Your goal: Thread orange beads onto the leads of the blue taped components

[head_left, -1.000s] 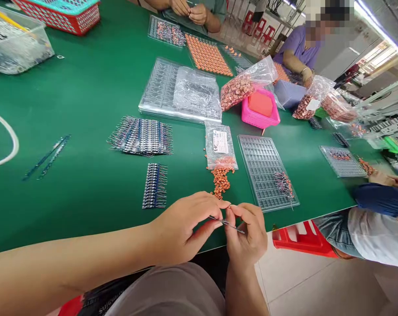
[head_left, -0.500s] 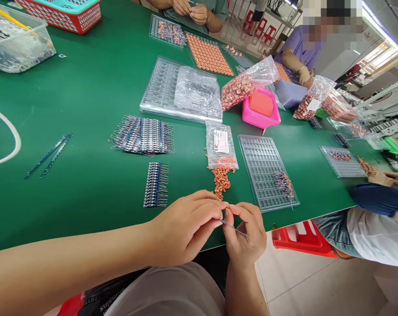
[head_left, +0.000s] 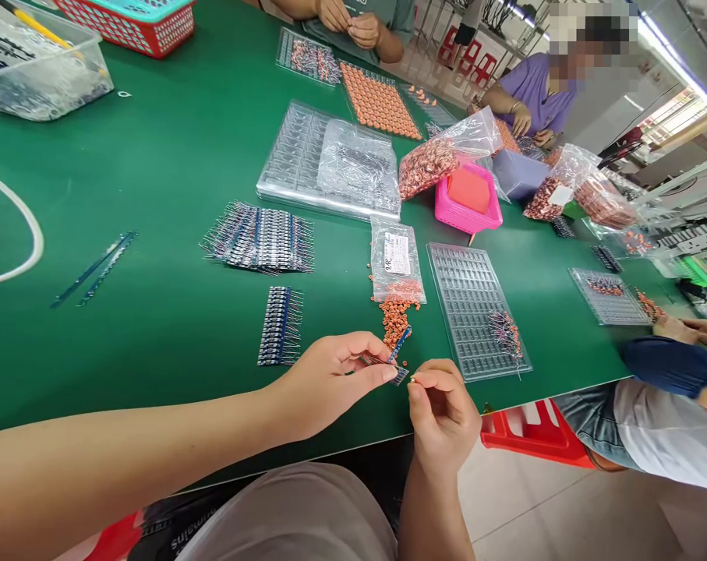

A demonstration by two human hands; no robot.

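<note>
My left hand (head_left: pixel 330 382) pinches a small blue strip with thin wire leads (head_left: pixel 400 375) between thumb and fingers. Just right of it, my right hand (head_left: pixel 443 409) is closed in a pinch on a tiny pale piece (head_left: pixel 412 380). Loose orange rings (head_left: pixel 395 321) spill from a labelled plastic bag (head_left: pixel 397 261) beyond my fingers. A ribbed clear tray (head_left: pixel 467 288) to the right holds a small heap of wired parts with orange bits (head_left: pixel 506 335). Left of my hands lie a short row of wired parts (head_left: pixel 280 326) and a larger stack (head_left: pixel 263 238).
Farther back are stacked clear trays (head_left: pixel 288 156), a pink basket (head_left: pixel 467 214), bags of copper-coloured rings (head_left: pixel 429 164) and an orange-filled tray (head_left: pixel 380 101). A clear bin (head_left: pixel 49 89) and a red basket (head_left: pixel 166 31) stand at far left. Other people's hands work across the table and at right.
My hands have moved slightly apart. The strip in my left hand has turned, showing its blue end and leads. The whole view has shifted a little.
</note>
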